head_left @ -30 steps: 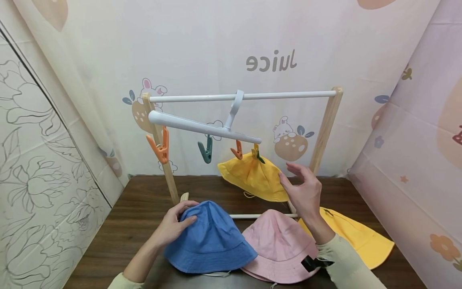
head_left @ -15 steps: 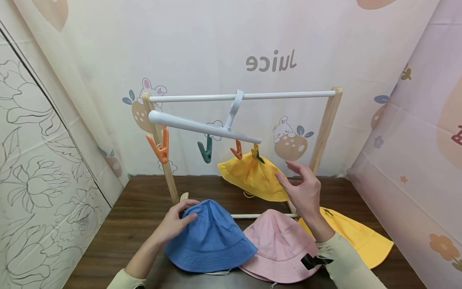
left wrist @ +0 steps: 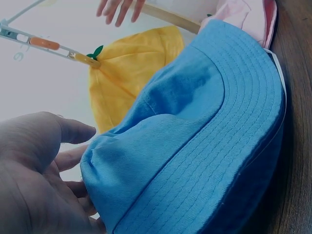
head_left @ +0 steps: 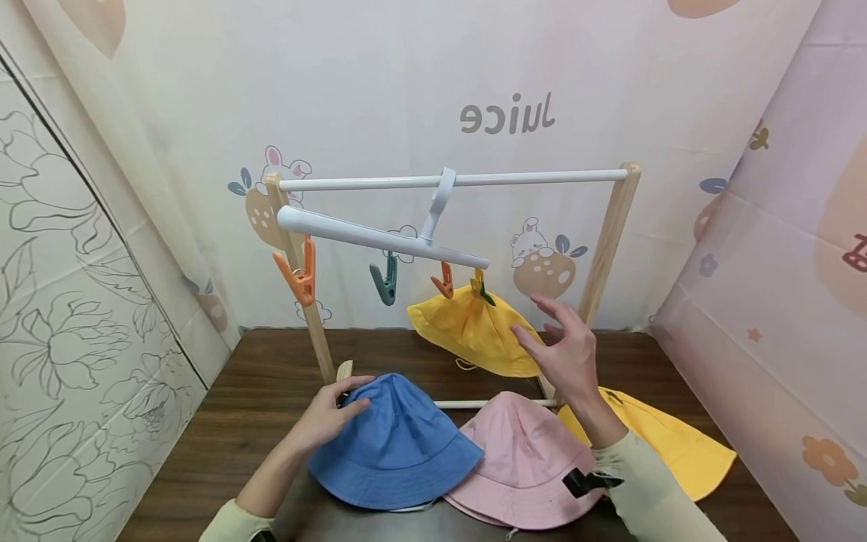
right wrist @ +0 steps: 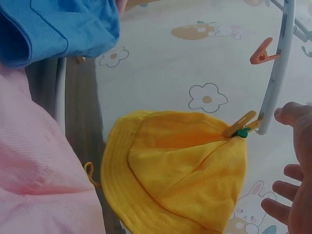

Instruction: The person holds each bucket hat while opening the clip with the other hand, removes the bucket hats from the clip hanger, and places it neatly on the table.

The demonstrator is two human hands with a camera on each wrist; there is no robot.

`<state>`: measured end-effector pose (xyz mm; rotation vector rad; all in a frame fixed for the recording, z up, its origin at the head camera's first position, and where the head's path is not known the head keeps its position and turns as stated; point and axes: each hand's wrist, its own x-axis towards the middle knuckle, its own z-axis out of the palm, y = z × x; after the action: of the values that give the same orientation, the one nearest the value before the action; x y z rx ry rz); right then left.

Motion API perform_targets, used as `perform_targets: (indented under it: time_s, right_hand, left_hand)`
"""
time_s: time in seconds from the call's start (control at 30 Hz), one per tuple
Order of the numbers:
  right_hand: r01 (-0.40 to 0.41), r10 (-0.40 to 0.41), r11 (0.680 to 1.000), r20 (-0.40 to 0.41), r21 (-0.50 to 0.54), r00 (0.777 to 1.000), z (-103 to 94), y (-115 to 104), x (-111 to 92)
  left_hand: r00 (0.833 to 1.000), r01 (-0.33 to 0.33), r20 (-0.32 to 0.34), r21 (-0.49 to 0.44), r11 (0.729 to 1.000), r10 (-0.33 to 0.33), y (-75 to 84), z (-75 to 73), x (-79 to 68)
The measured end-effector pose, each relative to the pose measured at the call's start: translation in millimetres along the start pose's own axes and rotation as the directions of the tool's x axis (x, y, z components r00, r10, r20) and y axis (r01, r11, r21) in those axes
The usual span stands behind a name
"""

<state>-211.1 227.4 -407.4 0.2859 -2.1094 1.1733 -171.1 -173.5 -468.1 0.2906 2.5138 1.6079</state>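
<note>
A blue bucket hat [head_left: 400, 452] stands crown up on the dark wooden table. My left hand [head_left: 328, 418] holds its crown from the left, thumb on the near side; the other fingertips pass behind the cloth in the left wrist view [left wrist: 44, 170]. A yellow hat [head_left: 474, 331] hangs by its tip from a yellow clip [right wrist: 241, 124] at the right end of the white hanger [head_left: 379, 237]. Beside that hat my right hand [head_left: 565, 350] is raised, thumb and fingers spread, holding nothing. In the right wrist view its fingers sit apart from the hanger's end.
A pink hat [head_left: 521, 467] lies right of the blue one, partly under its brim. Another yellow hat [head_left: 664, 444] lies behind my right forearm. The hanger hooks on a wood-and-white rack [head_left: 542, 179], with orange [head_left: 301, 275], green [head_left: 386, 282] and smaller orange [head_left: 444, 282] clips hanging from it.
My right hand has drifted slightly left and up beside the hanging yellow hat. My left hand stays at the blue hat, which has barely shifted.
</note>
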Motion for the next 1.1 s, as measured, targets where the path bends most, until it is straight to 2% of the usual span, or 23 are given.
perform_targets:
  time_s: [0.33, 0.43, 0.53, 0.67, 0.77, 0.9, 1.0, 1.1]
  right_hand:
    - [0.003, -0.002, 0.999, 0.028, -0.048, 1.0, 1.0, 2, 5]
    - [0.001, 0.001, 0.999, 0.028, -0.053, 1.0, 1.3, 2, 6]
    - [0.003, -0.001, 0.999, 0.039, -0.048, 0.999, 1.9, 3, 7]
    - [0.004, -0.001, 0.998, 0.054, -0.064, 0.999, 2.6, 4, 7]
    - [0.008, -0.004, 0.998, 0.063, -0.065, 0.998, 3.0, 4, 8]
    - [0.022, -0.019, 0.999, 0.068, -0.049, 0.997, 4.0, 4, 9]
    - [0.027, -0.024, 0.999, 0.07, -0.037, 0.997, 4.6, 5, 9]
    - [0.026, -0.024, 0.999, 0.071, -0.032, 0.997, 4.7, 5, 9]
  left_hand:
    - [1.0, 0.014, 0.02, 0.022, 1.0, -0.014, 0.4, 0.1, 1.1]
    - [0.999, 0.005, 0.051, 0.036, 0.999, -0.007, -0.1, -1.2, 0.7]
    - [0.996, -0.023, 0.093, 0.035, 0.999, 0.02, -8.7, -3.1, 1.9]
    - [0.987, -0.101, 0.13, 0.066, 0.993, 0.092, -27.0, -5.5, 5.4]
    - [0.986, -0.091, 0.143, 0.045, 0.995, 0.084, -26.8, -6.3, 4.2]
    - [0.987, -0.037, 0.159, 0.01, 0.999, 0.035, -25.3, -5.4, 3.9]
    - [0.987, -0.025, 0.159, 0.102, 0.995, 0.009, -51.5, -4.0, 16.3]
    - [0.987, -0.033, 0.162, 0.153, 0.988, 0.008, -87.9, -2.6, 33.3]
